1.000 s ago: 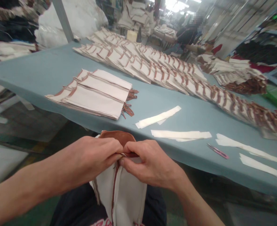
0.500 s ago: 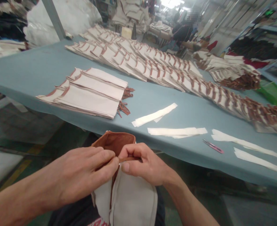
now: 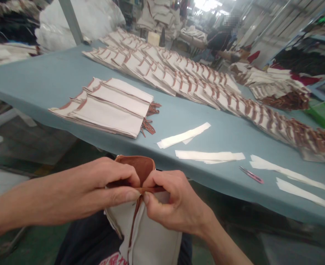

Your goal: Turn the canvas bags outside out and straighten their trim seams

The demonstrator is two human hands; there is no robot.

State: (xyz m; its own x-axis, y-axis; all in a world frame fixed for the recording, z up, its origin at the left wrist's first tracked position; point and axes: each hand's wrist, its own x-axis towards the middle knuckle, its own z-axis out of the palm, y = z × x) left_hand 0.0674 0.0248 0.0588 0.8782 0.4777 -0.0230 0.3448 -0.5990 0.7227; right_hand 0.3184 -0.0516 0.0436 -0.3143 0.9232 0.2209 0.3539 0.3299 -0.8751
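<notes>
Over the person's lap, below the blue desk [image 3: 54, 84] edge, a cream cloth bag [image 3: 151, 235] hangs lengthwise toward the body. The left hand [image 3: 101, 187] and right hand [image 3: 173, 202] both pinch its brown-lined mouth [image 3: 138, 167], thumbs meeting at the centre seam.

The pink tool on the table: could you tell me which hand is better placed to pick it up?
Probably the right hand: the pink tool lies on the table to its right, while the left hand would have to cross over. Both hands pinch the brown rim of the bag.
</notes>
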